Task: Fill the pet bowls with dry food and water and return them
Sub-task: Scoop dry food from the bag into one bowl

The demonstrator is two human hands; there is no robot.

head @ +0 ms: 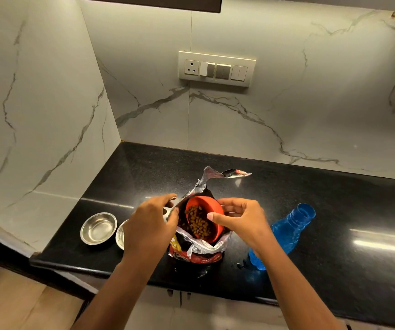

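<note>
A round orange plastic cup [204, 219] heaped with brown dry kibble [198, 222] sits tilted in the mouth of an open red-and-black foil food bag [198, 248] on the black granite counter [334, 210]. The right hand [239, 217] grasps the cup's rim; the left hand [151, 222] pinches the bag's left edge. Left of the bag stand two empty round steel bowls [99, 228]; at right, near, an uncapped blue plastic bottle [289, 232]

No legible text, even on the crumpled food bag [195, 254].
</note>
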